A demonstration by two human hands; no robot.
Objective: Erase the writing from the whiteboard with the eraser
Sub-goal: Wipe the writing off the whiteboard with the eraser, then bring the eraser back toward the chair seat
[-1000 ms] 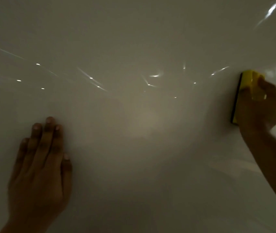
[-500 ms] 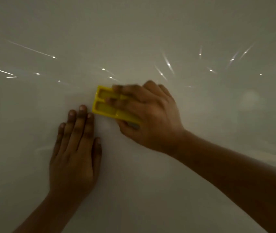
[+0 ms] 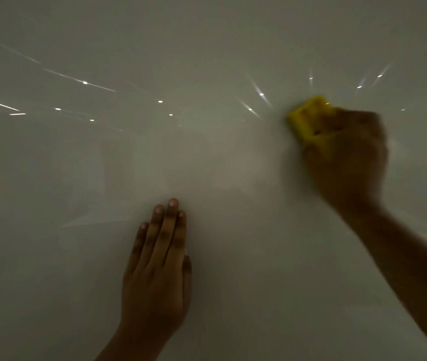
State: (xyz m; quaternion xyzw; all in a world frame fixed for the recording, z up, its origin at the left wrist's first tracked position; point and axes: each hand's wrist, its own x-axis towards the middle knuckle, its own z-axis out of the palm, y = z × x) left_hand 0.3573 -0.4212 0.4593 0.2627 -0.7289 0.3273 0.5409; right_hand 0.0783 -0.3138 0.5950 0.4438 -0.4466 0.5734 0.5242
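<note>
The whiteboard (image 3: 207,48) fills the whole view, glossy and dim, and I see no writing on it. My right hand (image 3: 347,157) is at the upper right, blurred by motion, closed on a yellow eraser (image 3: 307,115) that is pressed to the board. Only the eraser's upper left part shows past my fingers. My left hand (image 3: 157,269) lies flat on the board at the lower middle, fingers together and pointing up, holding nothing.
Small bright light reflections and streaks (image 3: 85,82) dot the upper board. Faint pale reflections cross its middle. No board edge or tray is in view.
My right hand swept the eraser from the far right to just above my left hand, then back to the right. My left hand stays flat on the board.
</note>
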